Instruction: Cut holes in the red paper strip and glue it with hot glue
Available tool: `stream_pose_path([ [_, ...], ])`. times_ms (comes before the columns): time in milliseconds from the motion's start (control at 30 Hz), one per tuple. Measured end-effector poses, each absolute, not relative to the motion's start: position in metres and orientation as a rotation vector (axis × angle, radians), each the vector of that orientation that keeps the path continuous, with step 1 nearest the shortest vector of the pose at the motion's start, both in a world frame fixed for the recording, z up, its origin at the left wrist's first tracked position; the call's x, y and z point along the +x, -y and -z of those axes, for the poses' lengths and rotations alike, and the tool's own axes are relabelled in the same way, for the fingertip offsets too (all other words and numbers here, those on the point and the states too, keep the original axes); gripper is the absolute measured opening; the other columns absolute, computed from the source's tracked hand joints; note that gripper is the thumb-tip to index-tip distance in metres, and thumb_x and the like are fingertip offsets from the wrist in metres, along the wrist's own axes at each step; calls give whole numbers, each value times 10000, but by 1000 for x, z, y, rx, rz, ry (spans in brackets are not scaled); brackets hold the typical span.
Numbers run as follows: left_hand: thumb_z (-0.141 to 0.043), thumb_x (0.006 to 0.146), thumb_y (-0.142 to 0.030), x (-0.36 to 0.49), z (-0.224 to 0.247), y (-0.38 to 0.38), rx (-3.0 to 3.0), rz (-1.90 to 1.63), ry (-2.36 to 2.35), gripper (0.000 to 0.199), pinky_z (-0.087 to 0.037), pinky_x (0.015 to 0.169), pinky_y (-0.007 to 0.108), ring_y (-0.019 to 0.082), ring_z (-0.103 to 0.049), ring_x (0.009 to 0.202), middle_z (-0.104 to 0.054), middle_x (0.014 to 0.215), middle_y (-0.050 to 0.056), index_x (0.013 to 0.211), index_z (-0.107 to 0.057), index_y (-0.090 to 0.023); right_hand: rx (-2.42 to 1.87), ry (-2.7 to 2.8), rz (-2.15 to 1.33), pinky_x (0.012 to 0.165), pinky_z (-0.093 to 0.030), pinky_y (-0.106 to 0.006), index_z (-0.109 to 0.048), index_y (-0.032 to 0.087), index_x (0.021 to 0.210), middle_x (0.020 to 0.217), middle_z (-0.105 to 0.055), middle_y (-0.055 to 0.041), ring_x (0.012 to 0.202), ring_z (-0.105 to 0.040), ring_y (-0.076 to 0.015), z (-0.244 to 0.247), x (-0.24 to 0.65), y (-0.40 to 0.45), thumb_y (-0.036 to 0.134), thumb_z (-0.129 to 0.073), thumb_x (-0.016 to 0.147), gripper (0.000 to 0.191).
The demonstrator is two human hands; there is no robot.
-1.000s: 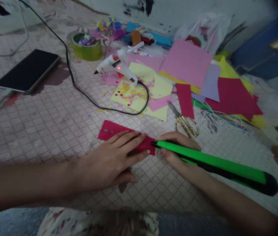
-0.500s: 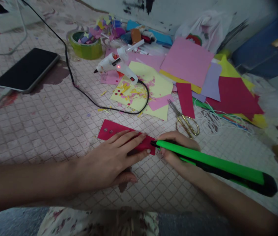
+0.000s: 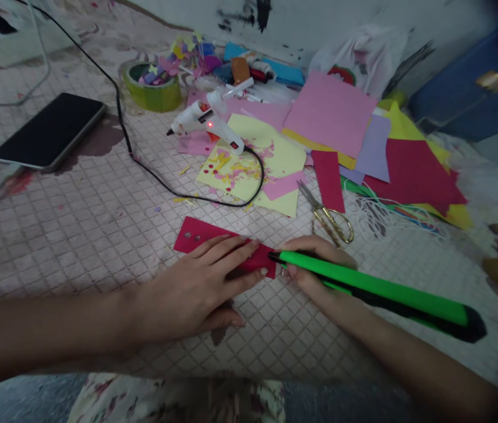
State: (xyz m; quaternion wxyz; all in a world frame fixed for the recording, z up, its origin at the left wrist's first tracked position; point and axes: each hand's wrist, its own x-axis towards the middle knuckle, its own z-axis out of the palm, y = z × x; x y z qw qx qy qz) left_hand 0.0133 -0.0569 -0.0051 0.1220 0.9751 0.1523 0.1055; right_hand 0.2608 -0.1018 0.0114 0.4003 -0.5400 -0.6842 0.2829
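Observation:
My left hand lies flat on a red paper strip, fingers stretched out and slightly apart. Two small round holes show near the strip's left end. In my right hand is a long green and black utility knife, gripped close to its front. The dark tip of the knife meets the strip near its right end, beside my left fingertips; the blade itself cannot be made out. Gold-handled scissors rest just beyond my right hand.
A white glue gun with a lit red light lies on pale yellow paper among scraps. Its black cord loops leftward. A phone, a tape roll, coloured sheets and white string lie around.
The view has shifted slightly. The far end of the knife appears a little further left and higher, while both hands stay almost in place on the strip.

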Motion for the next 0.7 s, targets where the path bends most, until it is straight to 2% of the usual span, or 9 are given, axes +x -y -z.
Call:
stream_pose_path([
  [167,-541,1009,-432,11,3,52,2846,-430,-424,569,-455,1066,576,396,-429,1388,-434,1531,239,1467,-441,-109,-1371,1492,-896,552,-528,-205,-691,255,969,701,-690,50,590,-649,-107,-3,270,98,170,-649,854,149],
  [267,-541,1016,-374,9,-1,41,2816,-506,-570,478,-475,1023,542,365,-496,1283,-540,1409,203,1403,-487,-99,-1347,1396,-972,542,-520,-204,-688,256,975,713,-679,49,584,-638,-100,2,272,94,160,-630,866,156],
  [400,-658,945,-407,9,-7,26,2676,-504,-701,381,-499,918,500,314,-555,1060,-602,1166,149,1171,-600,-106,-1351,1381,-993,543,-512,-206,-689,257,964,726,-673,45,599,-634,-99,3,272,92,164,-638,865,145],
  [567,-806,808,-380,16,-11,16,2621,-416,-848,366,-484,877,476,301,-544,1001,-605,1059,113,1002,-615,-135,-1364,1379,-990,554,-523,-218,-692,247,957,721,-673,40,612,-641,-108,2,270,93,167,-652,852,138],
  [700,-850,742,-378,20,-15,14,2549,-387,-921,413,-476,865,449,304,-560,1004,-613,1045,110,962,-594,-138,-1346,1353,-1003,565,-530,-217,-696,256,951,751,-681,46,612,-645,-99,2,268,92,179,-648,863,126],
])
